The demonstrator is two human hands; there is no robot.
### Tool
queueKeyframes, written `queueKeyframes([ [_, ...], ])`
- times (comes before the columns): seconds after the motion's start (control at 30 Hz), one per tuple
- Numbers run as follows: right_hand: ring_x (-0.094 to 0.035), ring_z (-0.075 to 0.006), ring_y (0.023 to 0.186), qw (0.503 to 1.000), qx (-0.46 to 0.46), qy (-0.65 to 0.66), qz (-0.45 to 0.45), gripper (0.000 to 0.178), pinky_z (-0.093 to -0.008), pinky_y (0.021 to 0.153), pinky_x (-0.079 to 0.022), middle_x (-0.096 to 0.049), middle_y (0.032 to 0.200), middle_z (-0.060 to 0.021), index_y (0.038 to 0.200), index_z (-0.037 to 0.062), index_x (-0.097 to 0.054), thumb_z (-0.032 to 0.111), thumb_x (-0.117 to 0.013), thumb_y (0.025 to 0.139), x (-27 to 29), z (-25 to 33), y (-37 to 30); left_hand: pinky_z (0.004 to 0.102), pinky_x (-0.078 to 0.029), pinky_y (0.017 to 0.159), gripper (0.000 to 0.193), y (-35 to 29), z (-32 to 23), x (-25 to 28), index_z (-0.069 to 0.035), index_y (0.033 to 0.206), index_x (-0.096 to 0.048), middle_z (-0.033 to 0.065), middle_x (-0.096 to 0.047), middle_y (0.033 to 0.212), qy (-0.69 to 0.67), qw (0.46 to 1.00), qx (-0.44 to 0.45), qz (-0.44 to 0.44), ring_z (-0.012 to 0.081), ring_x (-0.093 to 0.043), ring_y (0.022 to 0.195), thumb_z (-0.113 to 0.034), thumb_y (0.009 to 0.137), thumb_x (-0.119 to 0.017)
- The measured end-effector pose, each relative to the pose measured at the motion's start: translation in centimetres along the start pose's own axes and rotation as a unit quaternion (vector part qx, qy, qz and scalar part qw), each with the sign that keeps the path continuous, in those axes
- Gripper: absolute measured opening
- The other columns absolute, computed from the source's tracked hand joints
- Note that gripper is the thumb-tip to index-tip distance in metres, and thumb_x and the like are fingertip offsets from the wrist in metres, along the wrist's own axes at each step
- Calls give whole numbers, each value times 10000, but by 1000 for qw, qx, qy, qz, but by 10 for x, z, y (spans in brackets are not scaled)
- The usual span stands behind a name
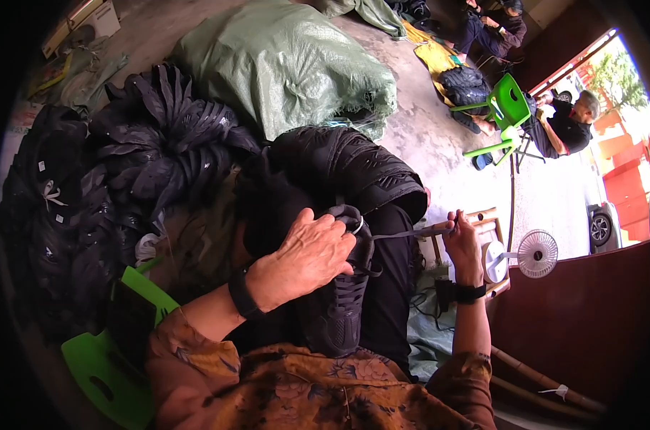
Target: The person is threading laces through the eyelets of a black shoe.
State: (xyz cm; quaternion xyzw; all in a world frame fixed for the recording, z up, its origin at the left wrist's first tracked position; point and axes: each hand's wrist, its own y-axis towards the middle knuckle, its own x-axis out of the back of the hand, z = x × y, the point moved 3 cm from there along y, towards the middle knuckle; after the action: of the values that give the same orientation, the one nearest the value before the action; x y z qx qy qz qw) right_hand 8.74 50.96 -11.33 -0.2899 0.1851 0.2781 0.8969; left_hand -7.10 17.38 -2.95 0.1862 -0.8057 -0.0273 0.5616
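A black lace-up shoe upper [344, 304] lies on my lap with its toe toward me; no sole shows. My left hand [314, 247] is curled over its opening, fingers closed on the edge beside the tongue. From the eyelets a dark shoelace [404, 233] runs taut to the right. Its far end is pinched in the raised fingers of my right hand [462, 247]. Just beyond the upper, a nested stack of black shoe uppers [350, 168] rests across my knees.
Black uppers [164, 136] are heaped at left, near a green sack [282, 64]. A green chair [103, 373] is at lower left. A small white fan [536, 253] and bamboo frame [493, 216] stand at right. Two people sit farther off, one by a green chair [510, 100].
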Motion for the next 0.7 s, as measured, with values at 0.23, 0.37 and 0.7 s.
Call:
queueKeyframes([
  [0.23, -494, -79, 558, 989, -5, 72, 127, 82, -199, 545, -420, -573, 722, -14, 1038, 84, -548, 163, -536, 1016, -2, 14, -21, 385, -386, 732, 380, 8, 5, -8, -111, 753, -671, 24, -558, 791, -3, 987, -42, 156, 213, -550, 862, -487, 789, -708],
  [0.37, -473, -62, 559, 985, -2, 88, 146, 125, -184, 508, -383, -565, 718, -7, 1073, 87, -572, 189, -513, 1030, -9, 13, -31, 419, -408, 799, 362, 10, 13, -12, -114, 791, -690, 36, -621, 853, -152, 961, 44, 228, 243, -572, 933, -474, 786, -723],
  [0.7, -542, -87, 659, 990, -44, 1, 134, 127, -221, 598, -447, -595, 812, 5, 1065, 150, -577, 263, -547, 1016, -66, -16, -54, 363, -333, 899, 252, 16, -19, 3, -105, 904, -686, -18, -630, 868, -244, 955, -3, 169, 180, -567, 921, -331, 814, -753],
])
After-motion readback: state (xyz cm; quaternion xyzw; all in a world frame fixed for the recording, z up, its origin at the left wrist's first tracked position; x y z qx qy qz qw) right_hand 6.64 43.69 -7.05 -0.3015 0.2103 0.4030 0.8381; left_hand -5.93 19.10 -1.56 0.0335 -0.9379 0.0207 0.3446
